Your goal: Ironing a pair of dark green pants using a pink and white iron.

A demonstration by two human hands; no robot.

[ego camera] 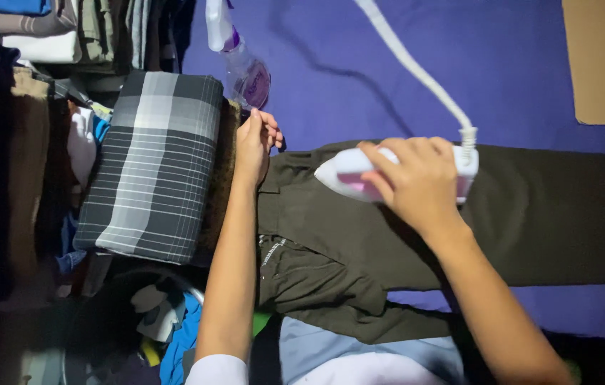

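Right hand (420,182): wrapped around the handle of a white iron (359,175), pressing it flat on dark olive trousers (531,214) near the waistband.
Left hand (254,146): open, fingers resting on the waistband edge; seemingly pinning the cloth taut.
Trousers: spread flat across a purple sheet (459,64), legs running right.
Cord (409,64): white, trailing up and away from the iron.
Nearby: folded plaid cloth (153,164) just left; spray bottle (242,60) above it.

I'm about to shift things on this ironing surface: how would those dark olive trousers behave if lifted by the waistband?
The dark olive trousers would probably hang floppy: they lie flat, with creased folds near the left hand. The legs would likely trail, since they stretch far across the purple cloth. They seem light enough to slide, pinned only by the iron under the right hand.
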